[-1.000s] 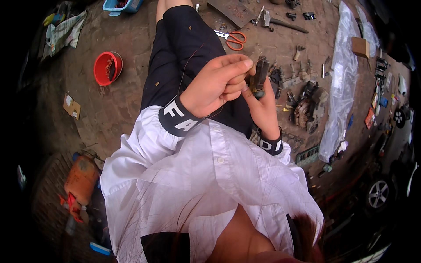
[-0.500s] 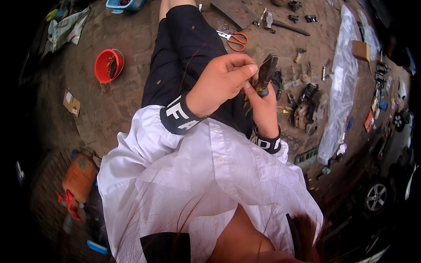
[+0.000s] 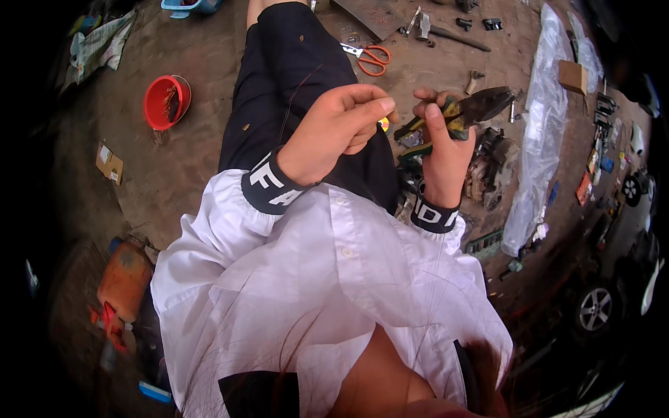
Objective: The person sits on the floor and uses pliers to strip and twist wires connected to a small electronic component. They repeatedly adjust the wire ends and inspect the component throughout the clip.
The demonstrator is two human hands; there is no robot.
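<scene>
My right hand (image 3: 446, 150) grips a pair of pliers (image 3: 486, 106) with yellow and dark green handles. Their dark jaws point right, away from my body, and the handle ends reach back toward my lap. My left hand (image 3: 338, 129) is held over my thighs, thumb and forefinger pinched together. Whatever sits in that pinch is too small or hidden to make out. Just beside those fingertips shows a small yellow and red round spot (image 3: 384, 124). A narrow gap separates the two hands.
Orange-handled scissors (image 3: 373, 60) and a hammer (image 3: 456, 38) lie on the brick floor ahead. To the left stands a red bucket (image 3: 148, 104). Greasy metal parts (image 3: 491, 167) and a long plastic sheet (image 3: 542, 132) lie to the right, with a cardboard box (image 3: 573, 76) beyond.
My right hand has moved right, away from the left, and turned the pliers so the jaws now point right instead of up. My left hand has shifted slightly left, still pinched.
</scene>
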